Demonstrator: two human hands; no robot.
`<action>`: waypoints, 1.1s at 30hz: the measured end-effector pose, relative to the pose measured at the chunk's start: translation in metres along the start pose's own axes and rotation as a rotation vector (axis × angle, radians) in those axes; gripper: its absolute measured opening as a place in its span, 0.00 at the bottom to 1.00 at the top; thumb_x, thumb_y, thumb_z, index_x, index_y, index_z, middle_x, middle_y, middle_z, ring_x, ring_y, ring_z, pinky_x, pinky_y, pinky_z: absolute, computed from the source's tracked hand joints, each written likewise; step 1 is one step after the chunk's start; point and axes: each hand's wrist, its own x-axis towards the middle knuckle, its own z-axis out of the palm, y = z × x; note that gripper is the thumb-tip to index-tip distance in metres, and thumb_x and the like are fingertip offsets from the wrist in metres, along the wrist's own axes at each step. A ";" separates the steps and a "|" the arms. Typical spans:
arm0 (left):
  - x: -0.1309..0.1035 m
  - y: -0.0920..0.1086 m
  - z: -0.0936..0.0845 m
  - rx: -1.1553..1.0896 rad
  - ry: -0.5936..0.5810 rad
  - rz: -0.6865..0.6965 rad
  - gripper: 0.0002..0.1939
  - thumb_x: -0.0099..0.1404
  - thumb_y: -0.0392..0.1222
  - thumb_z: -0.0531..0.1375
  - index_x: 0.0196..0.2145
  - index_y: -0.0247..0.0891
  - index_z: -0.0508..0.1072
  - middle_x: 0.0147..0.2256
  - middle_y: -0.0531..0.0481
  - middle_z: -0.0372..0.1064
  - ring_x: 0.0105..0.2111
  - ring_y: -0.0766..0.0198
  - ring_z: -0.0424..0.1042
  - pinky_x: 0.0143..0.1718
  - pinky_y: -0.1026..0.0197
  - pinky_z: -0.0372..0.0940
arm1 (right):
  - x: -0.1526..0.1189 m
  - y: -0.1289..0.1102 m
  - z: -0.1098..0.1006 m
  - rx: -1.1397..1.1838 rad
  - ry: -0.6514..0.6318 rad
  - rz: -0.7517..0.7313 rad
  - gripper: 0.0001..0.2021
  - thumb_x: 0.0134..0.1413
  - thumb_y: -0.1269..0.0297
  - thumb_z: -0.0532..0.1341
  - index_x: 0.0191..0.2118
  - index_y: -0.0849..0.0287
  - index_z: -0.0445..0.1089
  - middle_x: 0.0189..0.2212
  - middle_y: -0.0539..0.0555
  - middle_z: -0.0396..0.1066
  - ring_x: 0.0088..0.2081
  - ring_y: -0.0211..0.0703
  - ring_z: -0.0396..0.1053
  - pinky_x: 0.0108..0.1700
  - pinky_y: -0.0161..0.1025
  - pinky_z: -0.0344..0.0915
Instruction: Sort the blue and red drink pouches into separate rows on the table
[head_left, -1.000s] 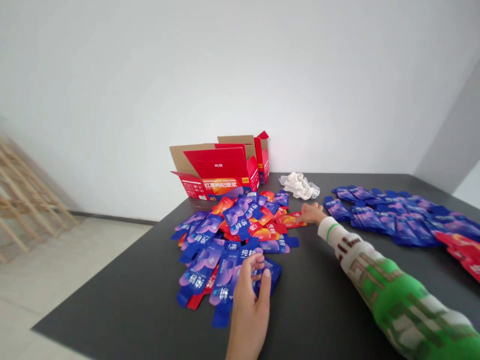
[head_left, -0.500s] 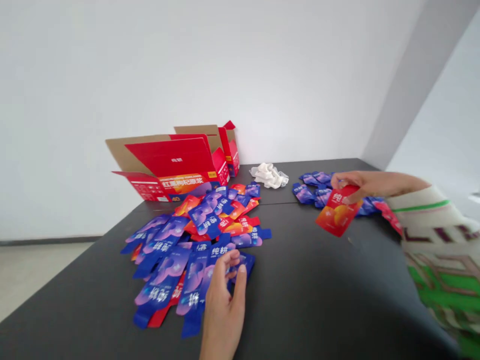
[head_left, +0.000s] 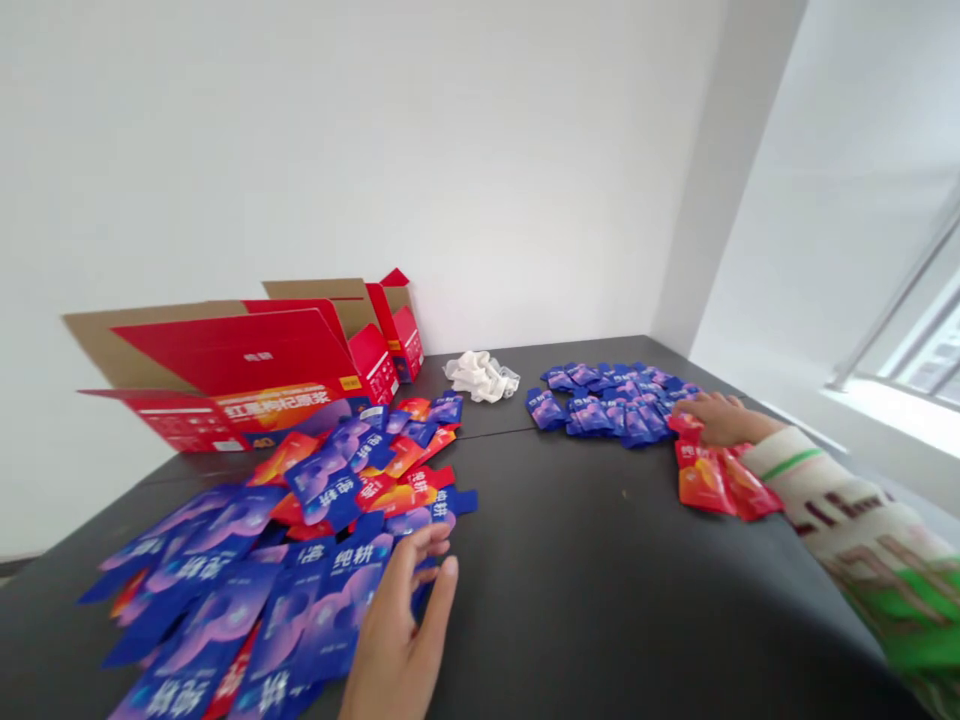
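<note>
My left hand (head_left: pixel 401 625) hovers at the right edge of a spread pile of blue and purple pouches (head_left: pixel 217 610). Its fingers are curved and apart, with nothing between them. At the right, my right hand (head_left: pixel 724 418) is low over the table, fingers closed on a red pouch (head_left: pixel 685 426), most of which is hidden. Just below it lie more red pouches (head_left: pixel 705 482), close to the sleeve cuff. To its left several small blue pouches (head_left: pixel 607 400) lie in a group. Red and orange pouches (head_left: pixel 397 490) are mixed into the left pile.
An open red carton (head_left: pixel 247 390) with raised flaps stands behind the left pile, and a second open carton (head_left: pixel 409 340) is behind it. Crumpled white gloves or cloth (head_left: pixel 481 376) lie at the back of the dark table (head_left: pixel 555 560). A window (head_left: pixel 922 340) is at the far right.
My right hand has carried the red pouch right and down to the red pouches by the blue group. The view has turned right. My left hand stays open beside the pile.
</note>
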 end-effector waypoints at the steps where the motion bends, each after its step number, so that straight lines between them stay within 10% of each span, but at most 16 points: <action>1: 0.004 0.004 0.003 0.016 -0.003 0.042 0.21 0.63 0.58 0.55 0.48 0.44 0.67 0.51 0.45 0.68 0.52 0.53 0.68 0.54 0.46 0.64 | -0.001 -0.008 -0.001 -0.012 0.022 -0.015 0.25 0.36 0.82 0.65 0.45 0.58 0.76 0.42 0.61 0.71 0.45 0.59 0.68 0.48 0.51 0.62; 9: 0.051 -0.013 -0.004 0.294 0.175 0.151 0.15 0.67 0.44 0.51 0.49 0.37 0.65 0.49 0.39 0.69 0.52 0.54 0.69 0.55 0.47 0.64 | -0.017 -0.184 0.003 0.519 -0.466 -0.732 0.14 0.59 0.67 0.58 0.51 0.56 0.69 0.36 0.52 0.73 0.36 0.43 0.71 0.38 0.34 0.64; 17: 0.080 -0.043 -0.014 0.435 0.229 0.155 0.16 0.63 0.35 0.54 0.50 0.34 0.67 0.51 0.36 0.68 0.55 0.51 0.67 0.58 0.45 0.61 | 0.020 -0.337 0.072 0.517 -0.253 -0.486 0.20 0.59 0.65 0.62 0.55 0.65 0.64 0.53 0.67 0.62 0.56 0.58 0.58 0.55 0.48 0.56; 20: 0.081 -0.046 -0.014 0.453 0.212 0.171 0.17 0.64 0.35 0.53 0.50 0.33 0.67 0.50 0.37 0.69 0.54 0.52 0.68 0.57 0.45 0.62 | 0.028 -0.355 0.088 0.554 -0.214 -0.411 0.15 0.53 0.64 0.65 0.45 0.64 0.67 0.49 0.66 0.62 0.54 0.62 0.57 0.52 0.52 0.57; 24: 0.076 -0.042 -0.016 0.459 0.166 0.220 0.20 0.65 0.39 0.54 0.55 0.35 0.65 0.54 0.37 0.67 0.57 0.53 0.65 0.59 0.47 0.60 | 0.029 -0.349 0.081 0.692 -0.266 -0.460 0.05 0.54 0.69 0.61 0.34 0.62 0.63 0.30 0.52 0.64 0.36 0.44 0.63 0.41 0.39 0.61; 30: 0.065 -0.018 -0.020 0.423 0.127 0.320 0.34 0.58 0.57 0.64 0.60 0.48 0.63 0.65 0.43 0.52 0.66 0.48 0.50 0.64 0.40 0.49 | 0.015 -0.309 0.002 1.005 -0.385 -0.876 0.10 0.59 0.60 0.60 0.34 0.61 0.62 0.27 0.47 0.61 0.30 0.36 0.59 0.34 0.31 0.58; 33: 0.060 -0.007 -0.016 0.253 0.017 0.332 0.19 0.59 0.54 0.63 0.44 0.42 0.75 0.53 0.44 0.70 0.56 0.51 0.66 0.59 0.46 0.58 | 0.006 -0.299 -0.033 1.084 -0.365 -0.971 0.11 0.61 0.59 0.61 0.35 0.62 0.67 0.30 0.50 0.65 0.32 0.37 0.61 0.35 0.32 0.58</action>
